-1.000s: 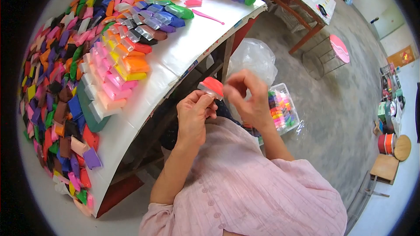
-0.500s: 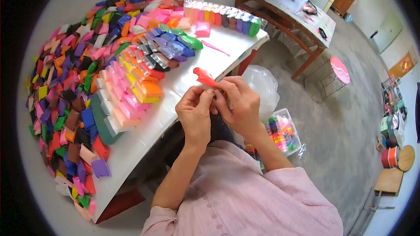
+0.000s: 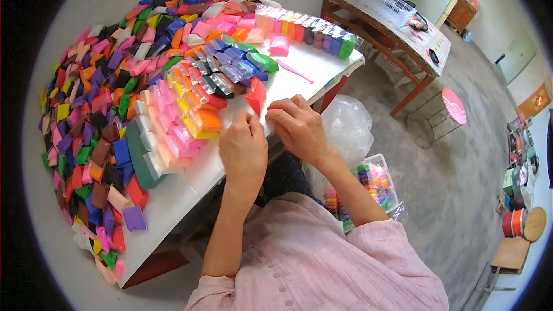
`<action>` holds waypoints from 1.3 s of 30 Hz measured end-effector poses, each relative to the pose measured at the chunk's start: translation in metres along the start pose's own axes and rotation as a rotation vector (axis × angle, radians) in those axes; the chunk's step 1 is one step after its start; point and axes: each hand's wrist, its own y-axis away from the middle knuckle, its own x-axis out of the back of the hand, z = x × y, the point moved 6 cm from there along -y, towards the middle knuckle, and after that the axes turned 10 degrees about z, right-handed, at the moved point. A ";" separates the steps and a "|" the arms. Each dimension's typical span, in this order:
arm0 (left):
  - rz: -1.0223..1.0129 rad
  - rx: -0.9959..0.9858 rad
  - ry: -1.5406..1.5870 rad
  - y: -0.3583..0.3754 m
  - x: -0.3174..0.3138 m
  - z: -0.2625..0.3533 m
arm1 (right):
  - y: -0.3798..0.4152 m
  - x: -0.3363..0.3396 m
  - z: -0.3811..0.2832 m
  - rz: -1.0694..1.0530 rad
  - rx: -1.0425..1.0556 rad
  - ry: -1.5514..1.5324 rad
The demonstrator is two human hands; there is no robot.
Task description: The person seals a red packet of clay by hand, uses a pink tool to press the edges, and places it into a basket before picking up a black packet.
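Both hands meet over the white table edge. The left hand and right hand pinch a red clay packet between curled fingertips, holding it upright just beside the rows of coloured packets.

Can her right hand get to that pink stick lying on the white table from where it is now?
Probably yes. The right hand is over the table's near edge by the red packet, and the pink stick lies just beyond on bare white surface, with nothing between them.
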 end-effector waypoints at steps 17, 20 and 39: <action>0.089 -0.380 -0.348 0.015 -0.015 0.008 | -0.031 -0.013 0.081 -0.041 -0.218 0.513; 0.076 -0.408 -0.304 0.018 -0.017 0.009 | -0.030 -0.016 0.087 -0.123 -0.223 0.526; -0.053 -0.411 0.059 0.005 -0.008 0.006 | -0.002 0.019 0.043 0.067 -0.206 0.448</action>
